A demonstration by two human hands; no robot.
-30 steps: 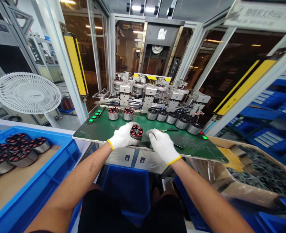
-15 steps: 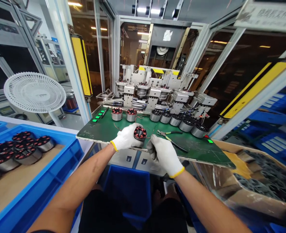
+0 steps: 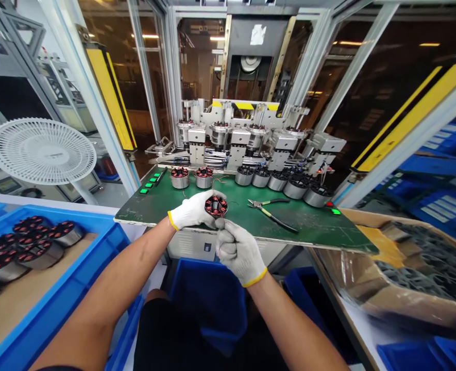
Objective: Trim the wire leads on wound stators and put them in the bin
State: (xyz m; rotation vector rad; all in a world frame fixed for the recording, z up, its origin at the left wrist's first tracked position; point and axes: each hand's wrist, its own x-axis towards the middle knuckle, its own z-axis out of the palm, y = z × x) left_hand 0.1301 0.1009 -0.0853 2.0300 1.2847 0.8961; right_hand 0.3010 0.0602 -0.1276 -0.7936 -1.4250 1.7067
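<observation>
My left hand (image 3: 197, 209), in a white glove, is closed around a motor stator (image 3: 216, 206) with copper windings, at the front edge of the green work surface. Loose wire ends stick out of the stator. Close against its near rim is my right hand (image 3: 237, 250), also gloved, its fingers pinched on a thin copper wire, mostly hidden by the fingertips. Diagonal cutters (image 3: 274, 212) with black and green handles lie to the right, jaws apart. Behind my left hand stand two wound stators, one at far left (image 3: 180, 179) and one beside it (image 3: 204, 178).
Several stators without visible copper (image 3: 277, 180) line the back right of the green board (image 3: 166, 203). Behind them stands a machine with clamps (image 3: 239, 139). A blue crate (image 3: 107, 226) of stators is at left, a fan (image 3: 42, 152) beyond, a carton (image 3: 351, 257) at right.
My right hand has moved left and down, up against the near rim of the stator, its knuckles turned. My left hand keeps hold of the stator. The view has shifted slightly.
</observation>
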